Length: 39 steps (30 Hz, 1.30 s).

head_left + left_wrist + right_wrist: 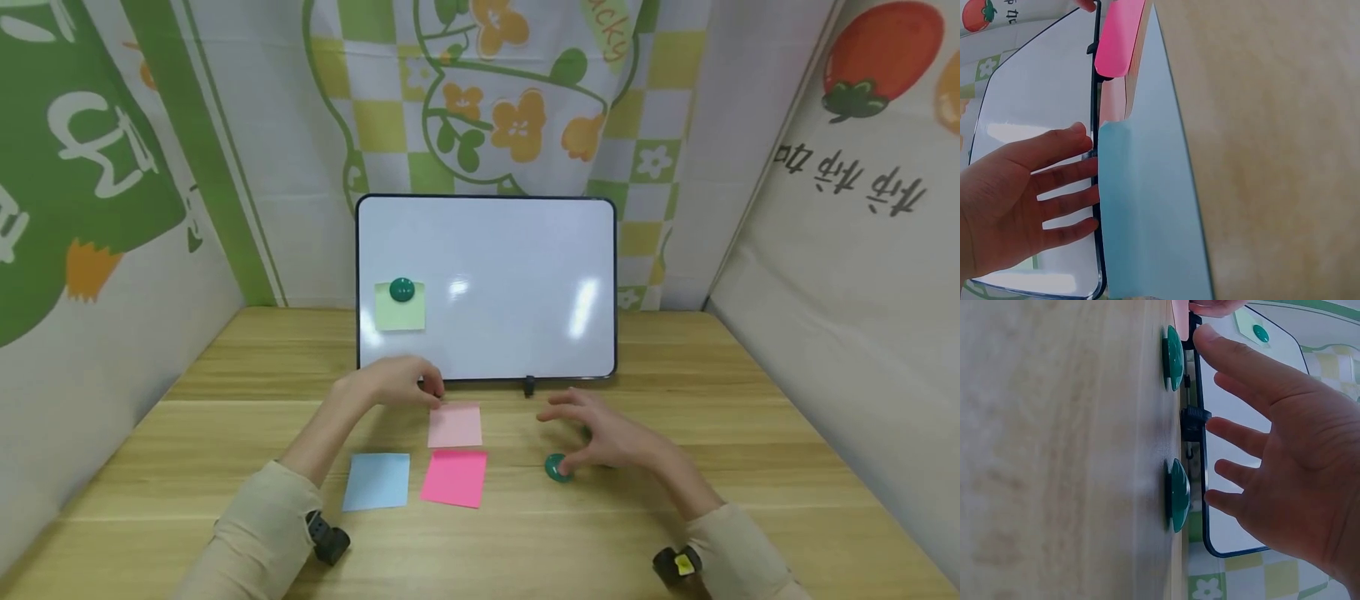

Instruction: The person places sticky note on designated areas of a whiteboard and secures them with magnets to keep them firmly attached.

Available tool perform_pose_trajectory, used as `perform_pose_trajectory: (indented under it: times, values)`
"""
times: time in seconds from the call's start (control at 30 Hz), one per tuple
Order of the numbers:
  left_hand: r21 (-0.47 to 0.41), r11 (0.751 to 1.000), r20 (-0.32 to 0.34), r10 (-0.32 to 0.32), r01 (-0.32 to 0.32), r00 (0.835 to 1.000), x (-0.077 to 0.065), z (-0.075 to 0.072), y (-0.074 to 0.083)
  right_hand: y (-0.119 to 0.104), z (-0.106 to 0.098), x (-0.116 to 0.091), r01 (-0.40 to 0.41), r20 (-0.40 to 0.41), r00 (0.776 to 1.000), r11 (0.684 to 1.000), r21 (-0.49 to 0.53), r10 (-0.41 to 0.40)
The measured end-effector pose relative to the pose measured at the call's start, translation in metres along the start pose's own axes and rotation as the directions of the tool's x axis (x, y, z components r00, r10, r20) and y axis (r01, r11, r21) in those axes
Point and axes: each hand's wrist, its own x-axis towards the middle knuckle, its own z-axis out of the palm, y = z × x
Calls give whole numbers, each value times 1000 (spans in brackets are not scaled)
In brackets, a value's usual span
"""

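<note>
My left hand (393,383) hovers at the upper left corner of a light pink sticky note (455,427), its fingers loosely extended; whether the thumb touches the paper I cannot tell. Nothing lies in its palm in the left wrist view. A bright pink note (454,481) and a blue note (377,482) lie nearer on the table. With fingers spread, my right hand (615,435) is over two round green magnets. Its thumb tip overlaps one magnet (553,468) in the head view; the other magnet (1179,495), mostly hidden there, shows in the right wrist view.
A black-framed whiteboard (517,275) stands at the back of the wooden table (525,550). On its left side, a green magnet (402,289) holds a light green note (400,318). A small black foot (529,386) juts out below the frame. Printed curtains (285,150) surround the table.
</note>
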Motion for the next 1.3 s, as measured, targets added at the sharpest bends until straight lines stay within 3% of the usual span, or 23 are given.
perform_pose_trajectory:
  times: [0.3, 0.9, 1.13, 1.3]
  values:
    - [-13, 1000, 8, 17, -17, 1000, 3, 1, -6, 3, -2, -5, 7, 53, 999, 1000, 20, -8]
    - [-5, 1000, 32, -25, 25, 999, 2, 4, -8, 0, -2, -8, -19, 120, 993, 1000, 24, 16]
    - [15, 1000, 7, -12, 12, 1000, 3, 7, -8, -2, -1, -8, -16, 121, 993, 1000, 19, 13]
    - [29, 999, -16, -38, 39, 999, 2, 9, -7, -1, 0, -7, -12, 126, 992, 1000, 11, 10]
